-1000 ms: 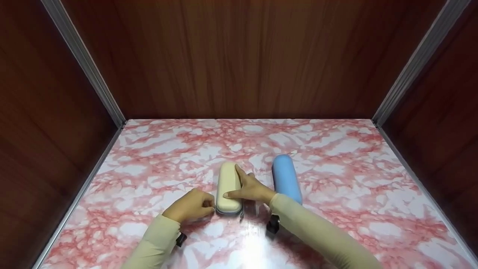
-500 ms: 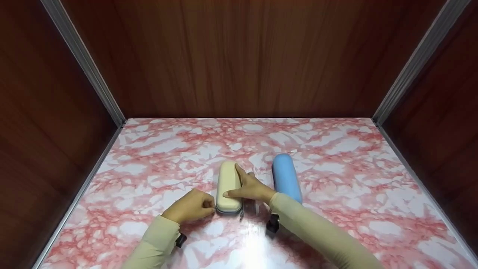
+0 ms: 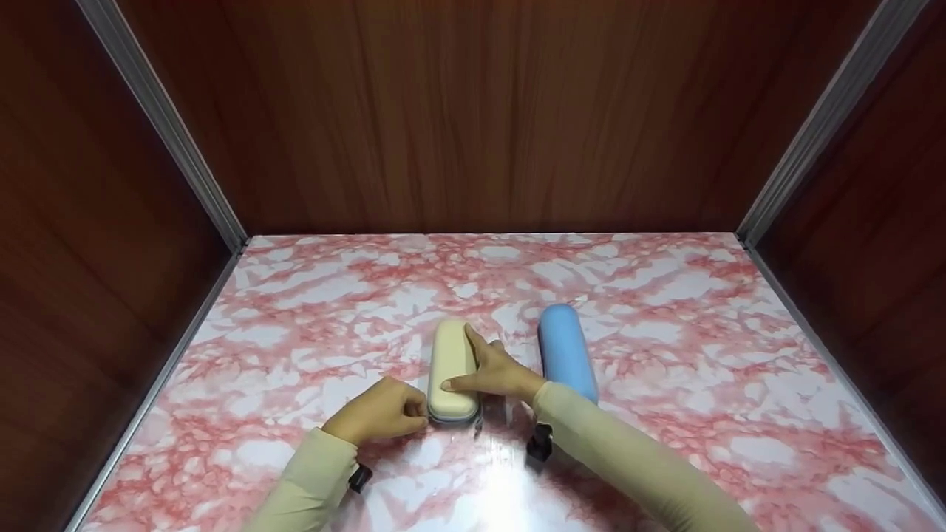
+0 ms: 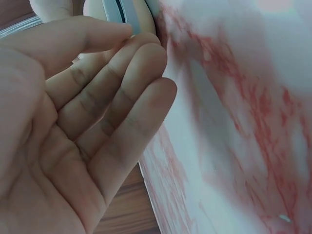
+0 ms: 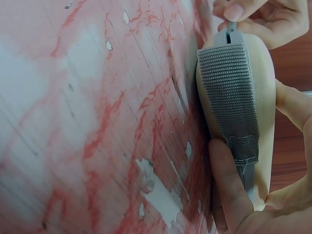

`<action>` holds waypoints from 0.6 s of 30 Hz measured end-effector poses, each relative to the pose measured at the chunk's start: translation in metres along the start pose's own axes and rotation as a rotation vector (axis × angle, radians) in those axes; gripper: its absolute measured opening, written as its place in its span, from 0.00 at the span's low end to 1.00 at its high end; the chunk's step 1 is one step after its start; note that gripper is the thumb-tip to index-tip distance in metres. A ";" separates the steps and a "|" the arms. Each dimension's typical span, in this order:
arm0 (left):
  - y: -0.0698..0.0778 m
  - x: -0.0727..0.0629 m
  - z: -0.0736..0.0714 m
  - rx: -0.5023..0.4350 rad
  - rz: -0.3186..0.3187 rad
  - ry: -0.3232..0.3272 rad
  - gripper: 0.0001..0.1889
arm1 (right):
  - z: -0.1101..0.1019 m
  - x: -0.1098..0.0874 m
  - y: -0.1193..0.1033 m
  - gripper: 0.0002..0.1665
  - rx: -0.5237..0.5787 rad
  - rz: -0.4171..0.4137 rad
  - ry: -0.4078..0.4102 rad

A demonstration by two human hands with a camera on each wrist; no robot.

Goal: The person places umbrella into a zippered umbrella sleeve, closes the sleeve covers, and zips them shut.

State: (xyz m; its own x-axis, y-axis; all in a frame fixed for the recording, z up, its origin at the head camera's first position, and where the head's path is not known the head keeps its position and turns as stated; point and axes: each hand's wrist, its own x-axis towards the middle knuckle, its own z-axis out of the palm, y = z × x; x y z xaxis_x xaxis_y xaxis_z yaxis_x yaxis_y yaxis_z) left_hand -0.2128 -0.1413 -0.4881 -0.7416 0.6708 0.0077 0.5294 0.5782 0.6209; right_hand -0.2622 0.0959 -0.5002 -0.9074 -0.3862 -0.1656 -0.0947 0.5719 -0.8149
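A cream hard-shell zip case (image 3: 452, 362) lies lengthwise on the table. Over its right side spreads my right hand (image 3: 499, 372), gripping it with the thumb on the lid near the front and fingers along the side. In the right wrist view, a grey woven strap (image 5: 228, 87) covers part of the case's grey zip band. My left hand (image 3: 380, 410) is at the case's front left corner; thumb and finger pinch a small grey zip pull (image 5: 232, 26). Its other fingers are loosely bent in the left wrist view. The case's inside is hidden.
Right of the cream case lies a blue case (image 3: 567, 351) of similar shape, its near end partly behind the right forearm. The red-and-white marbled table (image 3: 332, 295) is bounded by dark wood panels (image 3: 473, 118) with metal corner rails.
My left hand has shifted very slightly toward the near side at the case's corner. The right hand and both cases have stayed in place.
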 end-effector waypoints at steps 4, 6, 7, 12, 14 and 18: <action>0.001 0.001 0.001 -0.010 0.010 -0.007 0.06 | 0.000 0.000 0.000 0.73 -0.019 -0.002 -0.003; 0.001 0.001 0.001 -0.016 0.015 -0.010 0.07 | 0.000 0.001 0.001 0.73 -0.013 -0.003 -0.005; 0.001 0.001 0.002 -0.017 0.014 -0.011 0.07 | 0.000 0.001 0.001 0.73 -0.006 -0.004 -0.007; 0.002 0.002 0.003 -0.027 -0.001 -0.014 0.08 | 0.000 0.001 0.001 0.74 0.011 0.003 -0.004; 0.002 0.003 0.005 -0.047 -0.002 -0.032 0.07 | 0.000 0.001 0.001 0.74 0.008 0.004 -0.005; 0.004 0.004 0.006 -0.078 -0.014 -0.069 0.05 | 0.000 0.000 0.001 0.73 0.013 -0.002 -0.007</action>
State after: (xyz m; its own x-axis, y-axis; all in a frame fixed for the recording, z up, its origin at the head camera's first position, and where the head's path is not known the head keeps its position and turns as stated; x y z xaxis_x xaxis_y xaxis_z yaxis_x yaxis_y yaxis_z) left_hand -0.2112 -0.1336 -0.4908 -0.7173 0.6947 -0.0537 0.4832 0.5515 0.6800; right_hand -0.2624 0.0959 -0.5010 -0.9044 -0.3921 -0.1681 -0.0909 0.5622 -0.8220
